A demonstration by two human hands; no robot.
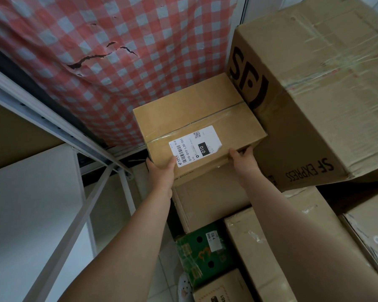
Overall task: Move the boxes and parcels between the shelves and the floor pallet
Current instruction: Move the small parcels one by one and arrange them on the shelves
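Top of the stack, seen from above. We hold a small brown cardboard box with a white barcode label (196, 127) at its two near corners. Our left hand (162, 173) grips the left corner with the thumb on the top face beside the label, and our right hand (242, 159) clasps the right corner; the hands are apart, one per corner.

The box sits over a plain brown carton (207, 199); we cannot tell whether its weight rests there or in our hands. We judge this to be one transfer step, either lifting off or setting down, and the frame does not say which.

Its right side lies against a large taped brown carton printed "SF EXPRESS" (314, 105), so the next move calls for a level, straight path clear of that wall.

A red-and-white checked cloth (118, 51) hangs close behind, a white metal shelf frame (52, 120) stands to the left, and a green printed box (203, 251) lies below.
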